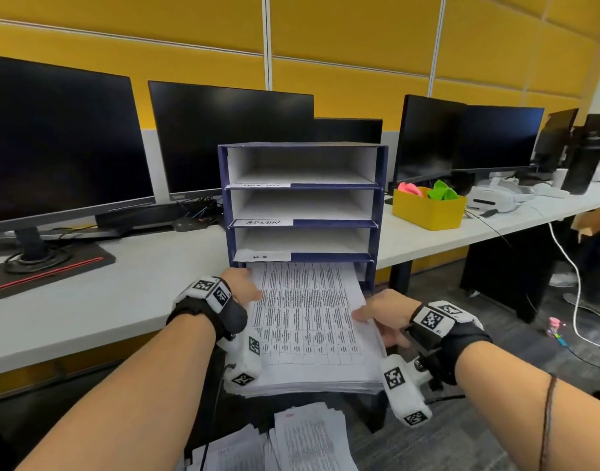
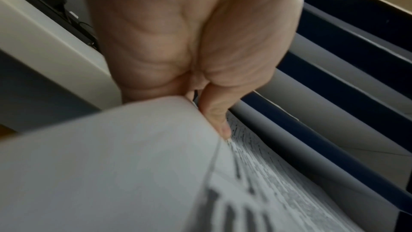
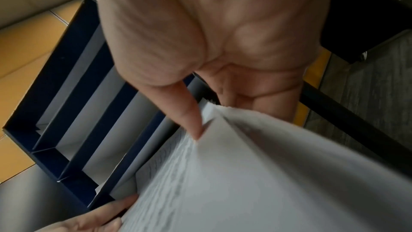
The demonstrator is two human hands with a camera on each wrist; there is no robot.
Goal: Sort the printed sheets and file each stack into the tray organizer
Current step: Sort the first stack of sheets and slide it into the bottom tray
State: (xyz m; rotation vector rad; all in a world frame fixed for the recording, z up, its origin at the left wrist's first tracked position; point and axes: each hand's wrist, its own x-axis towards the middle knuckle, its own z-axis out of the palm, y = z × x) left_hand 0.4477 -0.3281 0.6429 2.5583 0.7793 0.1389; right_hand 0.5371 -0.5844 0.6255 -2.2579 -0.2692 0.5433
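A thick stack of printed sheets [image 1: 308, 321] with table print juts out of the bottom slot of the blue tray organizer [image 1: 303, 198], its far end inside. My left hand [image 1: 244, 288] grips the stack's left edge, thumb on top. My right hand [image 1: 381, 316] grips the right edge, thumb on top and fingers below. In the left wrist view the left hand [image 2: 214, 117] pinches the stack [image 2: 133, 165] by the organizer [image 2: 334, 130]. In the right wrist view the right hand [image 3: 196, 121] holds the stack [image 3: 245, 174] before the organizer [image 3: 73, 94]. The upper three shelves look empty.
Loose stacks of sheets [image 1: 298, 440] lie below my arms. The organizer stands at the front edge of a white desk [image 1: 105, 300] with dark monitors [image 1: 64, 137] behind. A yellow bin [image 1: 427, 209] with coloured cloths sits to the right. Cables hang at the right.
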